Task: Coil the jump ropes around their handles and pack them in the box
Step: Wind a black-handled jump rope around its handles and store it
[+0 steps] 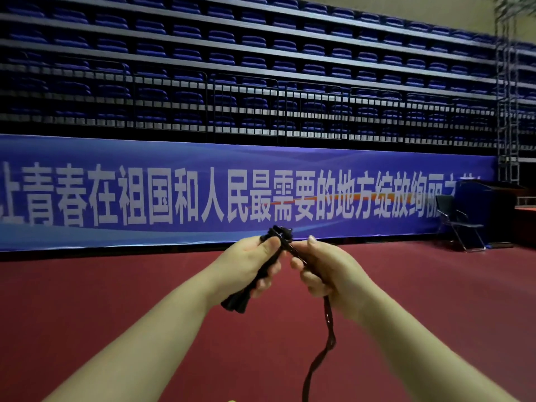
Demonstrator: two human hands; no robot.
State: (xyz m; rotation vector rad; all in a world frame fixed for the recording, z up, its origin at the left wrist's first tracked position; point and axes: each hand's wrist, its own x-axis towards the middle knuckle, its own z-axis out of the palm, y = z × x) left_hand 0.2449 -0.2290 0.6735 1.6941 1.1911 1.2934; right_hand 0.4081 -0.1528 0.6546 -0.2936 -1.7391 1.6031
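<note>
Red floor [116, 300] runs to a blue banner [203, 195] under folded blue seats [261, 53]. Left hand [249, 262] curls its fingers [268, 281] round black handles [246, 297]; glossy dark rope [327, 338] passes right into the right hand [324, 271], pinched, trailing below its fingers.

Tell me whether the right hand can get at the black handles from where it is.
Probably yes. The right hand pinches the rope right beside the handles gripped by the left hand; nothing lies between them.
</note>
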